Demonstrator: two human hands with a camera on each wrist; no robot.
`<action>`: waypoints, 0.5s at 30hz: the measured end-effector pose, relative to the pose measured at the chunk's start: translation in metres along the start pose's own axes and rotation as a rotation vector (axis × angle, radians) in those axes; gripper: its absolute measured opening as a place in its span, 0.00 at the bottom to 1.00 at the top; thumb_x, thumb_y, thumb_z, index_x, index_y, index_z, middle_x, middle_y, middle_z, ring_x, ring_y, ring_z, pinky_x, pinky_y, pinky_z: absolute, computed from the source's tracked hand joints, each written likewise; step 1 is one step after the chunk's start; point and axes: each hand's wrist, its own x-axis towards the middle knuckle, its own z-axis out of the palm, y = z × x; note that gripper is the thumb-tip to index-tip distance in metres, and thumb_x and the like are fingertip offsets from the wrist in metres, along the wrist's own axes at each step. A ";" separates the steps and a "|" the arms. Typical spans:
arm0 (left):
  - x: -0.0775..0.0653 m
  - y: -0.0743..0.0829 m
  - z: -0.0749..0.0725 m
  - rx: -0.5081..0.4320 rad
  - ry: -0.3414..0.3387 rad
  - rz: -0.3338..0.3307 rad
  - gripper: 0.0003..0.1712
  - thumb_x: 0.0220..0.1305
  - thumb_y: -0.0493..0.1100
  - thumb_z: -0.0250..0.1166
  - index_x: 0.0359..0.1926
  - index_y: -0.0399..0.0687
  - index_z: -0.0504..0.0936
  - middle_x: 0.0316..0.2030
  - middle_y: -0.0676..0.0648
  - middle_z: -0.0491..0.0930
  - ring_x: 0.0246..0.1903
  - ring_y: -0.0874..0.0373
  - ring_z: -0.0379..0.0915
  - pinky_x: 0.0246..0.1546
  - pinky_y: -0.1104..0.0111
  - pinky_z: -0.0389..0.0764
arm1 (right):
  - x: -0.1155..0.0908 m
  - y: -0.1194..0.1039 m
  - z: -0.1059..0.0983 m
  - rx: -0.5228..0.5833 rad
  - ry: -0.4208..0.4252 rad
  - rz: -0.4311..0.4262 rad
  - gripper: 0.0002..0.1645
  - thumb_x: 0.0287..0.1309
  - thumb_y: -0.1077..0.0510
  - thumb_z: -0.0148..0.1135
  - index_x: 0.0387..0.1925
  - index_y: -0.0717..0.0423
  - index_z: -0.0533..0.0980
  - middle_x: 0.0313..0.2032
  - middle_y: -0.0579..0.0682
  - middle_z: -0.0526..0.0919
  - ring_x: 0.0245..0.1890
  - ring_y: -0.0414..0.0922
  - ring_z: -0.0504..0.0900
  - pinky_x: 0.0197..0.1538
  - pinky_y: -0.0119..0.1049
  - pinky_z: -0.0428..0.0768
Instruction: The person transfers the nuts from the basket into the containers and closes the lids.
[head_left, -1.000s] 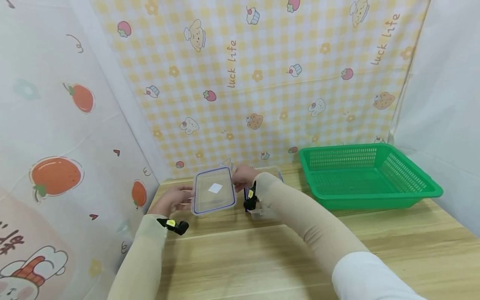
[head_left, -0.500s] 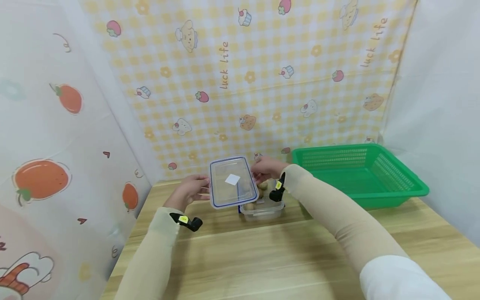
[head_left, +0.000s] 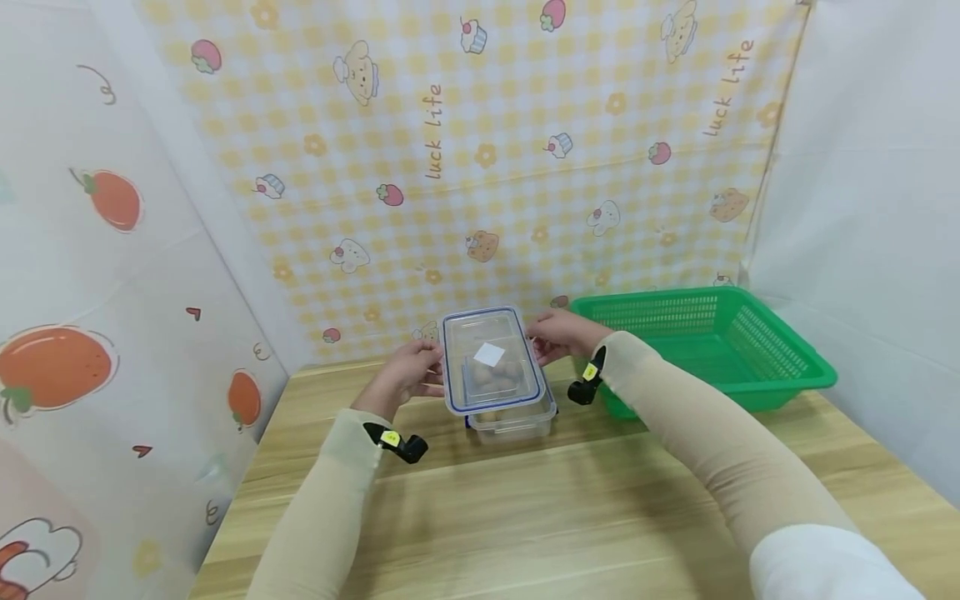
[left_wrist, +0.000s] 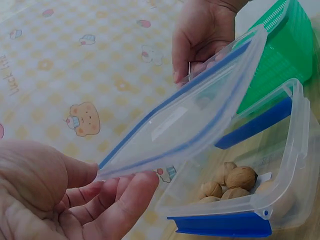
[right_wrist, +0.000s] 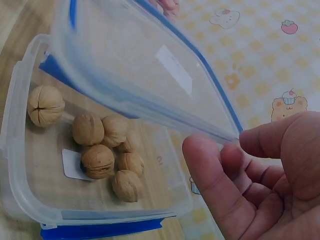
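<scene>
A clear plastic lid [head_left: 491, 333] with a blue seal and a white label is held tilted above a clear container [head_left: 517, 429]. My left hand [head_left: 408, 375] pinches the lid's left edge between thumb and fingers. On the opposite edge, the thumb and fingers of my right hand [head_left: 558, 333] pinch it too. Inside the container, several walnuts [right_wrist: 97, 160] lie on the bottom near a small white paper piece [right_wrist: 75, 165]. Blue clips [left_wrist: 220, 225] hang folded out at the container's sides. The lid stays apart from most of the rim.
A green plastic basket [head_left: 701, 387] stands to the right of the container, close to my right forearm. The wooden table [head_left: 480, 517] stretches toward me. A yellow checked cloth [head_left: 480, 183] hangs behind, with white cloth walls at both sides.
Both hands have carried the lid rightward, from the container's left to a place over it. The right hand has moved off the container, so its walnuts now show through the lid.
</scene>
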 end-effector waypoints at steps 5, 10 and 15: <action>0.001 0.003 0.004 0.001 0.013 0.011 0.12 0.80 0.44 0.50 0.57 0.43 0.70 0.31 0.45 0.72 0.27 0.54 0.78 0.33 0.58 0.88 | -0.003 0.002 -0.002 0.013 0.022 -0.011 0.13 0.77 0.57 0.49 0.48 0.64 0.73 0.24 0.50 0.77 0.22 0.43 0.80 0.36 0.41 0.87; 0.001 0.005 0.007 -0.006 0.021 0.019 0.13 0.80 0.43 0.51 0.58 0.43 0.69 0.26 0.47 0.73 0.25 0.54 0.79 0.30 0.58 0.87 | -0.007 0.001 -0.003 0.034 0.048 0.001 0.13 0.77 0.57 0.49 0.50 0.63 0.72 0.24 0.50 0.78 0.21 0.42 0.79 0.35 0.40 0.87; -0.002 0.012 0.008 -0.008 0.031 0.013 0.15 0.80 0.46 0.50 0.59 0.44 0.70 0.27 0.46 0.75 0.26 0.53 0.80 0.32 0.57 0.88 | -0.013 -0.002 -0.005 0.051 0.052 -0.001 0.17 0.78 0.56 0.48 0.56 0.64 0.72 0.25 0.50 0.80 0.24 0.43 0.81 0.35 0.39 0.87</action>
